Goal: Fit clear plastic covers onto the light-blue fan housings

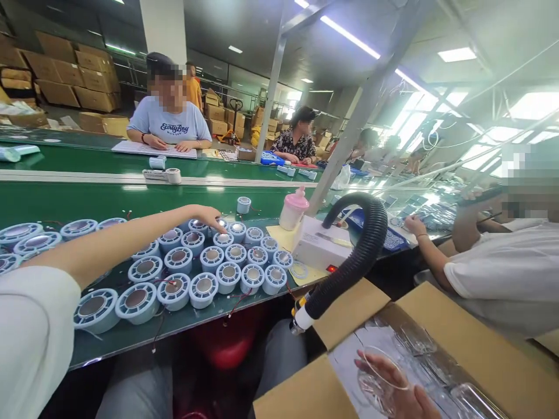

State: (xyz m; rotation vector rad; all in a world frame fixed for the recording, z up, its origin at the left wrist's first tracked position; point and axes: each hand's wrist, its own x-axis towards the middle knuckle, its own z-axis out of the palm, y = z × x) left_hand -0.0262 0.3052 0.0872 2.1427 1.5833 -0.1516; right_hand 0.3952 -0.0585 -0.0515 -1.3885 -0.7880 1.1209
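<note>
One long green bench (87, 199), smooth and glossy, spans my view. At lower right, an open cardboard box (476, 343) with matte brown flaps contains thin-walled transparent cups (417, 340). A black hose (353, 262), ridged and arched, bends beside a pale boxy machine (318, 241) with a lit red switch (332, 269). Beyond the hose lies a perforated blue tray (393, 237), its contents unclear to me. Behind the machine stands a pale jar (290, 216) with a pink lid (297, 198); I cannot tell what it holds. Rows of round light-blue parts (228, 274) cover the near bench, each with a slotted rim around a dull metallic disc. Over their farther rows I see the left hand (205, 215), fingers extended; whether they grip a part I cannot tell. The right hand (404, 398), over the box's interior, holds a round-rimmed clear cup (371, 389).
</note>
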